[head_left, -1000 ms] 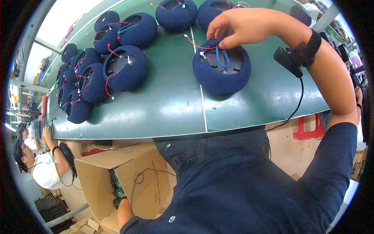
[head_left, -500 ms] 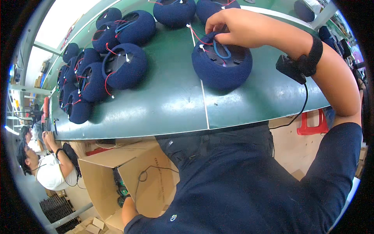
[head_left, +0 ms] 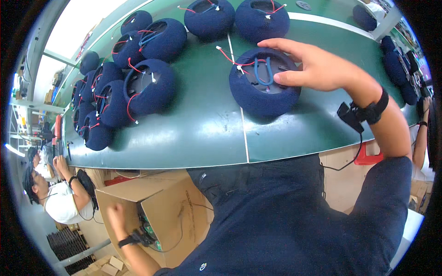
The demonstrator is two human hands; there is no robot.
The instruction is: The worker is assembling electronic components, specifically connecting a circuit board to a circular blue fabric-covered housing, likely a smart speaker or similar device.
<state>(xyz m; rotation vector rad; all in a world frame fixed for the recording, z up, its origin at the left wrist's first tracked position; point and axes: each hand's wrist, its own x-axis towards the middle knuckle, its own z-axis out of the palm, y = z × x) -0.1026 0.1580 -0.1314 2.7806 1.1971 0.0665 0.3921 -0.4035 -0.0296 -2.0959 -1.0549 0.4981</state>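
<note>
"What sort of place is this?"
"A factory workshop, by the look: many matching round, red-wired navy fabric shells [head_left: 162, 94] crowd the long green tabletop [head_left: 198, 142]."
"Anything more?"
"A brown cardboard box [head_left: 172, 209] below the tabletop's near edge, a white-shirted co-worker [head_left: 64, 204] at its left end."

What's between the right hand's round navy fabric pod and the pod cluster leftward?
Mostly bare green tabletop, plus a thin red wire, in the head view.

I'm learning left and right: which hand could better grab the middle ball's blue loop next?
Probably the right hand: its thumb is beside the blue cord loop in the round navy fabric-covered shell. The left hand is by the brown cardboard box.
</note>
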